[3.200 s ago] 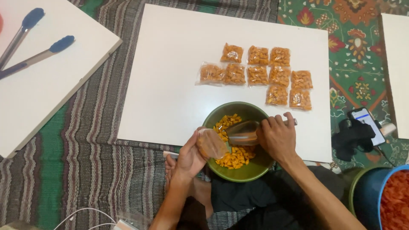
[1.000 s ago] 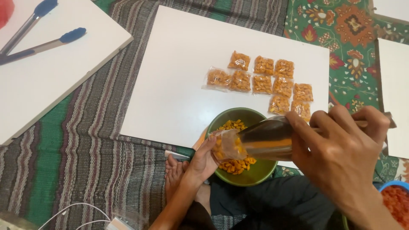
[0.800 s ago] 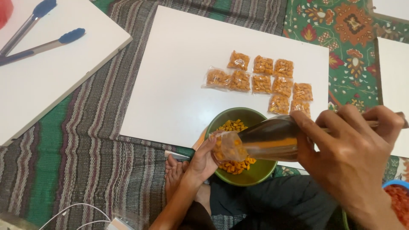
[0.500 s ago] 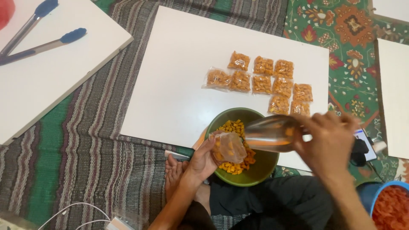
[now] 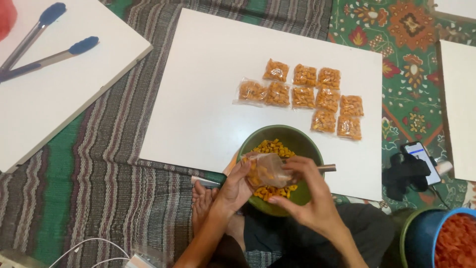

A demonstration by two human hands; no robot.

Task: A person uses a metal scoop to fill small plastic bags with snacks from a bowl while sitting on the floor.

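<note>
A green bowl (image 5: 302, 136) of small orange snack pieces rests in my lap at the near edge of a white board (image 5: 208, 89). Over the bowl, my left hand (image 5: 233, 188) holds a small clear plastic bag (image 5: 267, 169) partly filled with the orange pieces. My right hand (image 5: 310, 201) is at the bag's right side, fingers on it. A metal scoop handle (image 5: 327, 168) sticks out to the right behind those fingers. Several filled little bags (image 5: 307, 94) lie in rows on the board beyond the bowl.
A second white board (image 5: 44, 94) at the left carries blue-tipped tongs (image 5: 47, 52). A phone (image 5: 420, 158) on a dark stand lies at the right. A blue tub (image 5: 453, 240) of reddish snacks sits at the lower right. Striped and patterned cloths cover the floor.
My right hand has come down from holding the metal scoop tipped into the bag and now touches the bag itself. The scoop lies low over the bowl. The bag holds more pieces.
</note>
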